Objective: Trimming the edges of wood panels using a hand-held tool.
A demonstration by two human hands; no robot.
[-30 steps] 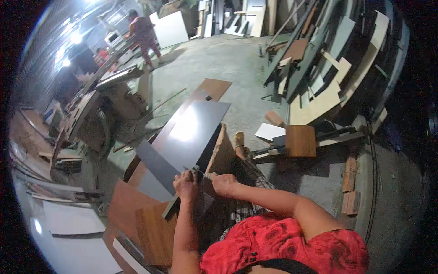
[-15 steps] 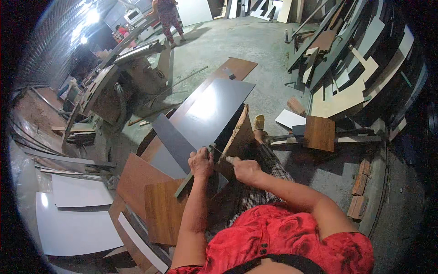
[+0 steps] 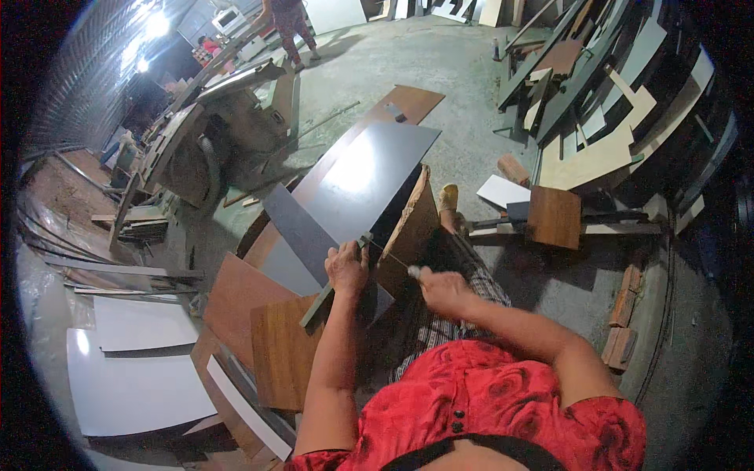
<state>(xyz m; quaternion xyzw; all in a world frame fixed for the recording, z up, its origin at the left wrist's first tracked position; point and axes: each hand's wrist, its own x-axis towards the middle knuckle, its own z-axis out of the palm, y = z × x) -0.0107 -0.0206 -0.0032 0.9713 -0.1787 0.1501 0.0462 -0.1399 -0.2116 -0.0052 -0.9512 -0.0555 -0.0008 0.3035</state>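
Note:
My left hand [image 3: 346,268] is closed around a narrow greenish-grey strip of board [image 3: 317,308], held aslant in front of me. In my right hand [image 3: 446,293] is a thin-shafted tool with a pale handle [image 3: 414,272]. Its slender shaft points up and left, toward the strip's upper end beside my left fingers. The exact kind of tool cannot be made out, and whether its tip touches the strip is unclear. Just beyond my hands lies a glossy grey panel [image 3: 369,177], with a darker grey board [image 3: 294,228] against its left side.
A rough-edged wooden piece [image 3: 410,208] stands right of the grey panel. Brown boards [image 3: 284,353] and white panels [image 3: 141,390] lie on the left. Offcuts [image 3: 601,161] lean at the far right, near a brown square board [image 3: 554,217]. Another person [image 3: 292,31] stands at the back.
My right hand has drawn back to the right with the tool, so more of its shaft shows between the hands. My left hand keeps hold of the strip. The view has shifted slightly.

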